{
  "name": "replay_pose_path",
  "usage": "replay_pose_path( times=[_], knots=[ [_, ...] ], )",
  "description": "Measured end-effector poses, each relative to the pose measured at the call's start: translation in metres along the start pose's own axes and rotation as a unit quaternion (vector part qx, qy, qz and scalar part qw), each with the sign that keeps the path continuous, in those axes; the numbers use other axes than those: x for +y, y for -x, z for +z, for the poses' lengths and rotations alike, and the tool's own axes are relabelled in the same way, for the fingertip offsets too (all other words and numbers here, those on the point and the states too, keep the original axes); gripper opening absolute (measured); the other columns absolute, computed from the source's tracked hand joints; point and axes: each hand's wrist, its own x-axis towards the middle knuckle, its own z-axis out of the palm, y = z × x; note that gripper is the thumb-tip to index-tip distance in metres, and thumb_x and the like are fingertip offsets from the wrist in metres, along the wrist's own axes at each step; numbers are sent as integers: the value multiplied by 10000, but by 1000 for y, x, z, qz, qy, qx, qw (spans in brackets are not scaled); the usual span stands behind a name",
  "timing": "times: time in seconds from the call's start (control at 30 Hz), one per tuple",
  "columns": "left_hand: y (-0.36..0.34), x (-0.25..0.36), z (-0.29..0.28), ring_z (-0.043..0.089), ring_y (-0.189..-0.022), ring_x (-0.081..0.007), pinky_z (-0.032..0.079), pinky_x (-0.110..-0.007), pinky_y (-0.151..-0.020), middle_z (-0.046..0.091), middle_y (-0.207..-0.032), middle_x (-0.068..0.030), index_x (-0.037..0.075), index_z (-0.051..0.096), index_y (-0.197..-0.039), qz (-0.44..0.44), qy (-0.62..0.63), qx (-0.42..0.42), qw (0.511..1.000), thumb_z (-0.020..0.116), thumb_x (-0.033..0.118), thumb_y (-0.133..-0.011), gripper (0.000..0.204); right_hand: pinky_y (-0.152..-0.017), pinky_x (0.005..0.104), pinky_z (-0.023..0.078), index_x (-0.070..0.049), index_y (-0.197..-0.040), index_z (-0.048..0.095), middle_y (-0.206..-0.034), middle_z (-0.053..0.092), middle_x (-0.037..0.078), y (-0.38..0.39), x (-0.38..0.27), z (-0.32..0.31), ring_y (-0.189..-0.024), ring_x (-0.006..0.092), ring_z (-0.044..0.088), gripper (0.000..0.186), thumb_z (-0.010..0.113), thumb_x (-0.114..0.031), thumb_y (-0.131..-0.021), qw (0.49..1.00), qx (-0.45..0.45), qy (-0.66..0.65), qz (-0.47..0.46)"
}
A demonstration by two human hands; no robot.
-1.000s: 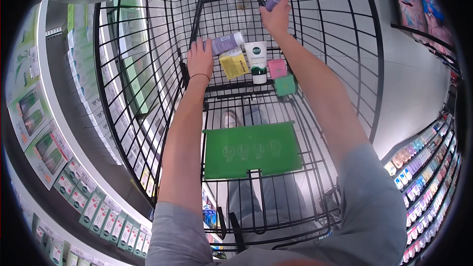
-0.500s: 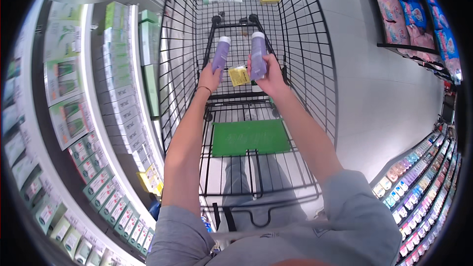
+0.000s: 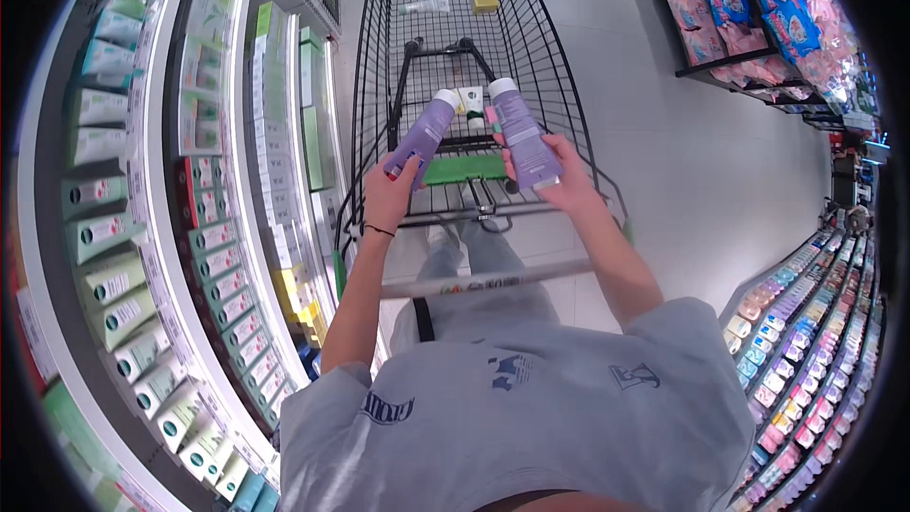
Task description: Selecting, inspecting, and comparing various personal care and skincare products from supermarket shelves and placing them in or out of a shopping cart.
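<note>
My left hand [image 3: 387, 192] is closed around the lower end of a purple squeeze tube [image 3: 428, 133] with a white cap. The tube leans to the right, cap pointing away from me. In my right hand [image 3: 572, 180] is a similar purple tube [image 3: 527, 140], leaning to the left, with small print on the side facing me. Both tubes are held over the near end of a black wire shopping cart [image 3: 550, 66]. Behind and between their caps, a small pale box [image 3: 470, 104] shows in part.
A yellow box [image 3: 485, 0] and a white-and-green tube [image 3: 424, 6] lie at the cart's far end. Its handle bar [image 3: 493, 282] crosses before my body. Shelves of boxed tubes [image 3: 216, 270] line the left. Racks with bagged packs [image 3: 728, 2] and small bottles [image 3: 791, 360] stand right.
Both hands have drawn back toward me and up with the purple tubes, which now look larger and tilt inward. The cart sits farther ahead, and its handle bar shows more plainly.
</note>
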Motion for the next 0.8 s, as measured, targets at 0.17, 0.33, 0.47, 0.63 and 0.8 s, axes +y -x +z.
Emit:
replay_pose_path(
  times=[0.17, 0.33, 0.47, 0.63, 0.8],
  knots=[
    [52, 5, -4, 654, -589, -113, 496, -257, -547, 664, -688, -57, -55, 662, -1015, 30, -77, 38, 996, 663, 237, -896, 316, -894, 397, 513, 63, -1407, 312, -1323, 512, 176, 53, 31, -11, -1035, 257, 594, 569, 425, -287, -973, 997, 42, 42, -43],
    [57, -24, 6, 686, -606, -154, 511, -281, -558, 688, -714, -107, -44, 666, -997, 109, -95, 34, 989, 634, 240, -908, 300, -855, 378, 517, 26, -1370, 389, -1268, 546, 151, 75, 49, -31, -1018, 251, 590, 504, 407, -311, -995, 995, 49, 62, -65],
    [69, -37, 4, 686, -623, -151, 524, -287, -609, 705, -771, -133, -23, 678, -1004, 71, -24, 78, 994, 629, 252, -907, 296, -823, 360, 522, 6, -1341, 425, -1235, 573, 134, 75, 57, -39, -1004, 240, 597, 479, 370, -338, -1012, 990, 14, 122, -72],
    [87, -51, 2, 703, -656, -226, 540, -344, -668, 696, -734, -152, -35, 670, -918, 117, -119, 134, 977, 628, 290, -881, 330, -761, 350, 523, 3, -1322, 430, -1192, 588, 138, 85, 71, -38, -947, 227, 615, 472, 363, -348, -1013, 968, 66, 227, -86],
    [114, -68, 11, 706, -643, -207, 533, -323, -639, 701, -774, -137, -27, 665, -946, 85, -133, 147, 977, 626, 326, -894, 359, -727, 313, 513, -14, -1329, 423, -1155, 600, 126, 109, 84, -49, -907, 204, 620, 441, 379, -311, -1007, 932, 63, 336, -120]
  ],
)
